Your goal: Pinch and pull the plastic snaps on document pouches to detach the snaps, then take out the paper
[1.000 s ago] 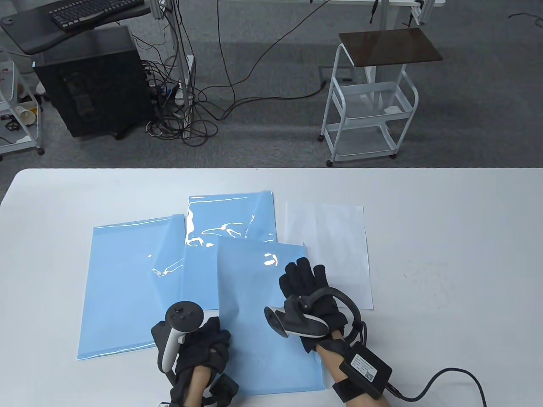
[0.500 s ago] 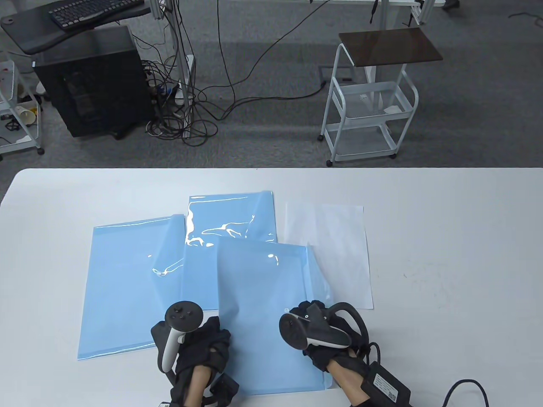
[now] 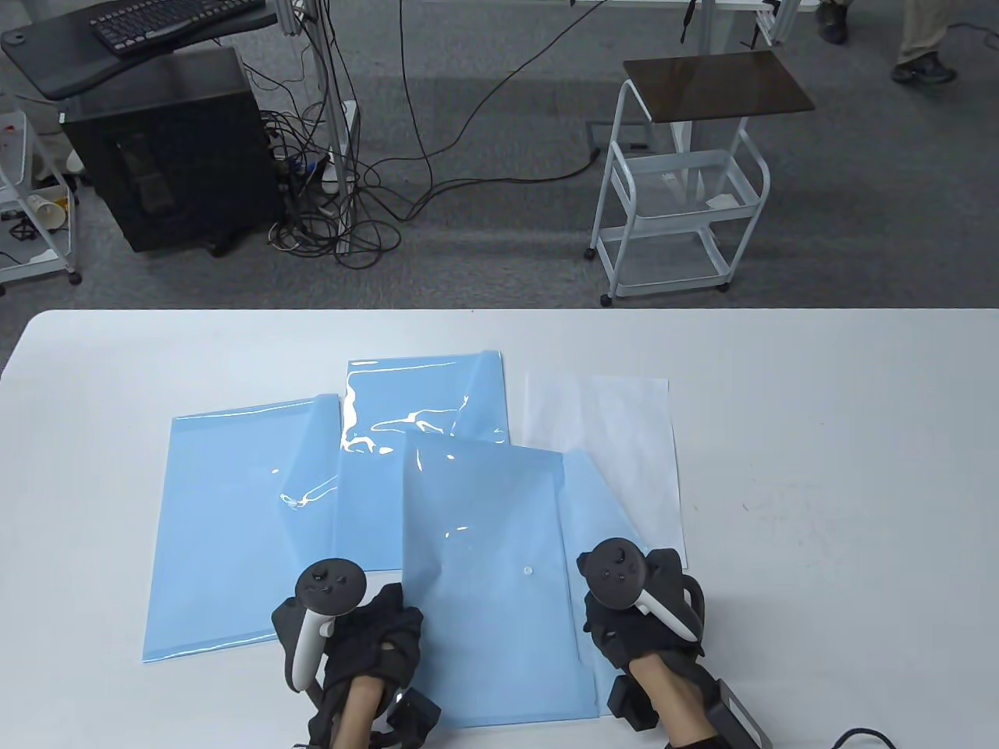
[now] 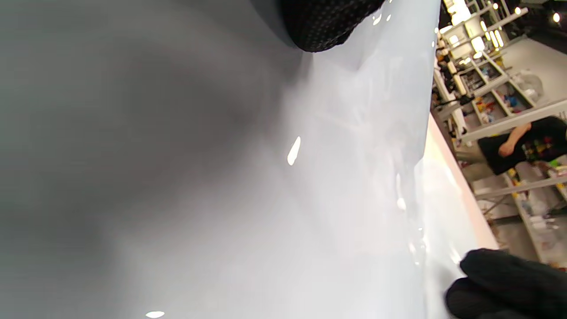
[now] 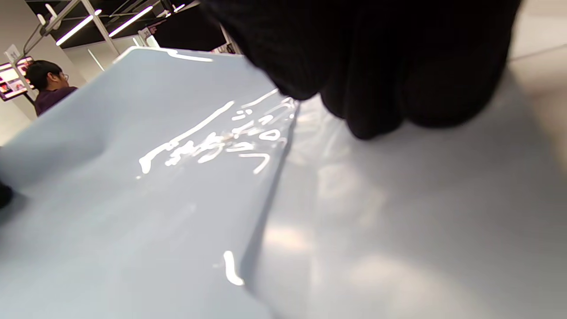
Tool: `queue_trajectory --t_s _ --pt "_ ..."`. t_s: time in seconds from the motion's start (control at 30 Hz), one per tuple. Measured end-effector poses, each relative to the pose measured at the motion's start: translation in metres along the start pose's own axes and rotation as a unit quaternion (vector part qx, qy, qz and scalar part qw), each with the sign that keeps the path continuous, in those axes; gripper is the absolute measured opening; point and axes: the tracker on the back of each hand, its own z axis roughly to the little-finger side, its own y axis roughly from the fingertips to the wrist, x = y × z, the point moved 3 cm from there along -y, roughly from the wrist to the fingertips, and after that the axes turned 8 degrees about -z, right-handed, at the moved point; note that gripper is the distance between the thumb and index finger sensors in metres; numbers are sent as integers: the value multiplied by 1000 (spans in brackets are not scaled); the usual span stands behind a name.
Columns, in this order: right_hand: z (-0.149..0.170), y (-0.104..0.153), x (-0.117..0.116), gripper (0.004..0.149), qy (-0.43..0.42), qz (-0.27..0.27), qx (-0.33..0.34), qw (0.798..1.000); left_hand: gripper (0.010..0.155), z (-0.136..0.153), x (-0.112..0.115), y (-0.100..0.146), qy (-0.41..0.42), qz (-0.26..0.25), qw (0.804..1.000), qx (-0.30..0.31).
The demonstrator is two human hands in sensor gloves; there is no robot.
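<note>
Three blue document pouches lie overlapping on the white table (image 3: 819,437). The front pouch (image 3: 484,593) has its flap (image 3: 597,499) folded out to the right, and its round snap (image 3: 528,570) shows bare on the body. My right hand (image 3: 640,616) sits over the flap's tip; in the right wrist view its curled fingers (image 5: 376,66) bunch on the flap (image 5: 398,221) beside the pouch body (image 5: 133,177). My left hand (image 3: 375,640) presses on the front pouch's lower left edge, with a fingertip (image 4: 328,26) touching the plastic. A white paper sheet (image 3: 624,421) lies to the right of the pouches.
The left pouch (image 3: 226,530) and the rear pouch (image 3: 425,402) lie behind the front one. Beyond the table's far edge are a white cart (image 3: 679,195), a black computer case (image 3: 172,148) and floor cables. A person's feet (image 3: 921,47) show at the top right.
My right hand drew back from the pouch's upper part to the snap, then moved right with the flap, which now lies open. The left hand stayed put.
</note>
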Motion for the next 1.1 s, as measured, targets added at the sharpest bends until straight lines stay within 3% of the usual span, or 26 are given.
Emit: queue_trajectory --t_s 0.37,0.5,0.63,0.77,0.97,1.1 --pt "5 -13 -13 56 125 41 -23 991 47 6 6 -1 137 71 988 -7" --pt "6 -16 -14 57 65 16 -4 998 47 5 4 -1 140 71 988 -3" --pt "18 -13 -9 53 -89 -14 32 995 47 9 -2 -2 112 49 992 -6" --pt "30 -12 -12 54 -307 -61 85 946 47 8 -1 -2 109 46 993 -5" --pt "34 -10 -15 57 -424 -109 133 889 48 8 -1 -2 96 40 995 -4" --pt "35 -9 -13 55 -483 -106 143 858 48 10 -1 -3 106 45 993 -3"
